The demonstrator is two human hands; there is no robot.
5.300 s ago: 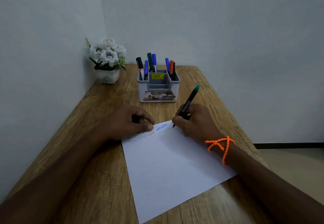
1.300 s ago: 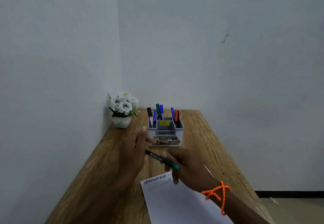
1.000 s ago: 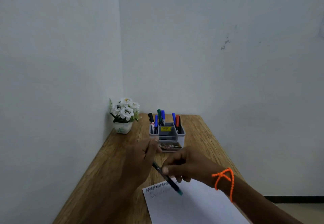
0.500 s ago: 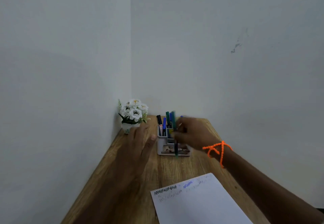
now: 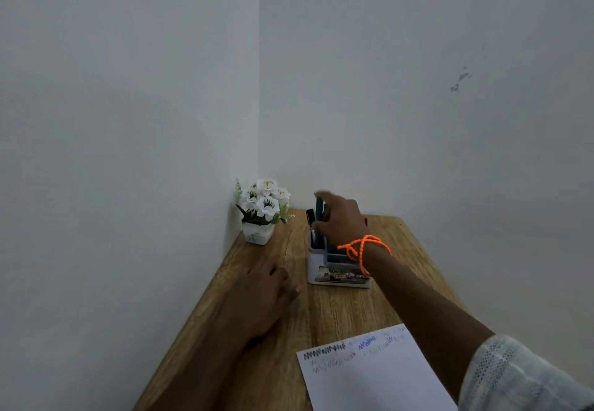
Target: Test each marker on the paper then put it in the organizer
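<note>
Green marker (image 5: pixel 319 207) upright over the organizer (image 5: pixel 334 269), at its back-left compartment, pinched in the right hand (image 5: pixel 340 221) grip; fingers curled round it. A black marker (image 5: pixel 310 217) stands just left of the grip. Paper (image 5: pixel 369 378) with scribble lines lies well nearer the person than the grip, on the worktop (image 5: pixel 321 311). Left hand (image 5: pixel 263 301) rests flat on worktop, fingers relaxed, holding nothing. Flower pot (image 5: pixel 258 233) far left of the grip, in the corner.

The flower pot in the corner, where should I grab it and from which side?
Grip the white pot itself around its side walls, below the flowers. Come from the front right: walls close off its left and back, and the blooms overhang its top.
</note>
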